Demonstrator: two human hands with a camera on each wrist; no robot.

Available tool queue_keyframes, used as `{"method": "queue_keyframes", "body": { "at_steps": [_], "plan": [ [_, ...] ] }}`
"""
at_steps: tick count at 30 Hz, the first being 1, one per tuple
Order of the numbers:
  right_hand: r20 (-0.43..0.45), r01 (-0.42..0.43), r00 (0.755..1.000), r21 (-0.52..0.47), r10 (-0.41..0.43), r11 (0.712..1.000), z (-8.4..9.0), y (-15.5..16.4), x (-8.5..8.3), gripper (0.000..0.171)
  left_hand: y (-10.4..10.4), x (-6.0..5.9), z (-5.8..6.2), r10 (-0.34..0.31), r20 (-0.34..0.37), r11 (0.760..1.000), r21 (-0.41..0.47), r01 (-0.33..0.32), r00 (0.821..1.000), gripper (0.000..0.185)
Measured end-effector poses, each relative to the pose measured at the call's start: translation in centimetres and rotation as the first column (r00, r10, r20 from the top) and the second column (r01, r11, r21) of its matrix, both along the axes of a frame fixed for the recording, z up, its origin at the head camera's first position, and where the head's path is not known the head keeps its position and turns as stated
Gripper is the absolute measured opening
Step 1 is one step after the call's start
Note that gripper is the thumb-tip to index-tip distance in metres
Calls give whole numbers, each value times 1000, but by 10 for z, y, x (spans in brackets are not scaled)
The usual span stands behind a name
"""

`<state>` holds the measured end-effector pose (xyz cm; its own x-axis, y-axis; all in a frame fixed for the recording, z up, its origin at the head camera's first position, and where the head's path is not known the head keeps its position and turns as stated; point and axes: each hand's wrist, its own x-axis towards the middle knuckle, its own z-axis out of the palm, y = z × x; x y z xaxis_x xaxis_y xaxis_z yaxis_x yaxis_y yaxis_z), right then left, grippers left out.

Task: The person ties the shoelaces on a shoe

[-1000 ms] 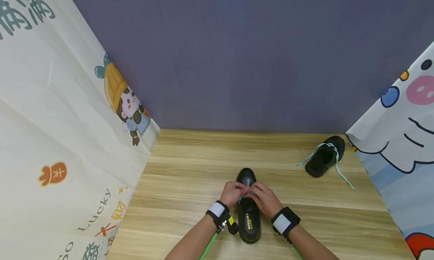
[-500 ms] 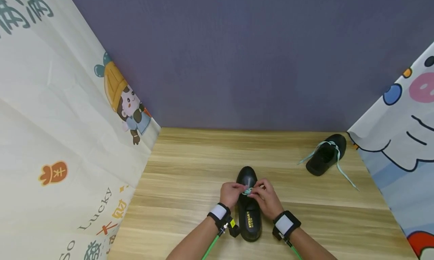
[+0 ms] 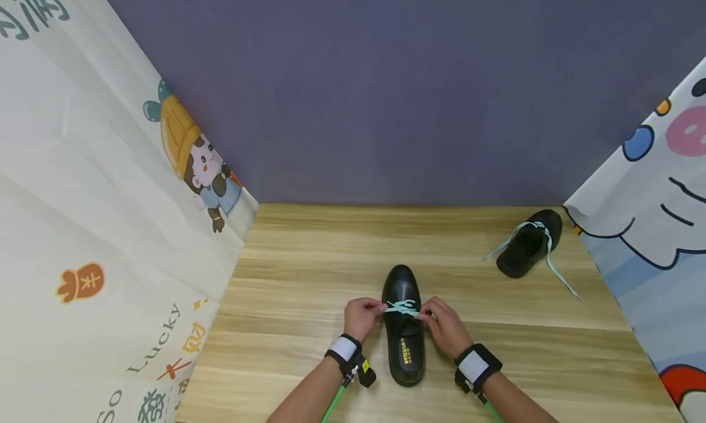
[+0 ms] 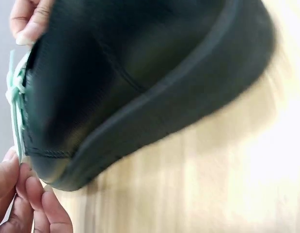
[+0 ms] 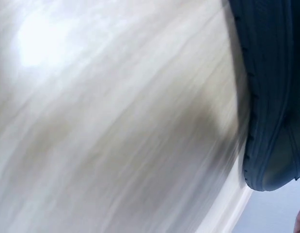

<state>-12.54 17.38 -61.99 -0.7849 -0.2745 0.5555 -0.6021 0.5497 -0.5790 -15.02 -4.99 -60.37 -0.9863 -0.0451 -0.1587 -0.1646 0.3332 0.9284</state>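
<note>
Both hands are closed on the mint lace [image 3: 402, 307]: the left hand [image 3: 361, 317] pinches one end at 9 o'clock, the right hand [image 3: 445, 326] the other at 3 o'clock. The lace is judged soft, light, best held near its ends. The black shoe [image 3: 404, 331], glossy and stiff-soled, stands mid-table [image 3: 287, 288], toe toward 12 o'clock.

Right wrist view: blurred; black shoe [image 5: 271, 97] cut off at the right edge, right hand out of frame. Left wrist view: left hand [image 4: 23, 204] cropped at the bottom-left corner, lace [image 4: 15, 97] only partly visible beyond its fingers.
</note>
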Motion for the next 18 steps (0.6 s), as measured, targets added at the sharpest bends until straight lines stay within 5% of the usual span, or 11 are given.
{"method": "queue_keyframes", "body": {
  "at_steps": [8, 13, 18],
  "plan": [
    [-7, -23, 1000, 31, 23, 999, 6, 2, 3, 28, -3, 5, -5, -27, -90, 996, -88, 19, 996, 7],
    [30, -23, 999, 28, 22, 999, 8, 1, -2, 28, -3, 6, -2, -138, -130, 990, -41, 133, 982, 11],
    [69, -19, 997, 21, 18, 1000, 9, 4, -2, 27, -6, 4, 4, -235, -128, 970, -91, 224, 964, 6]
  ]
}}
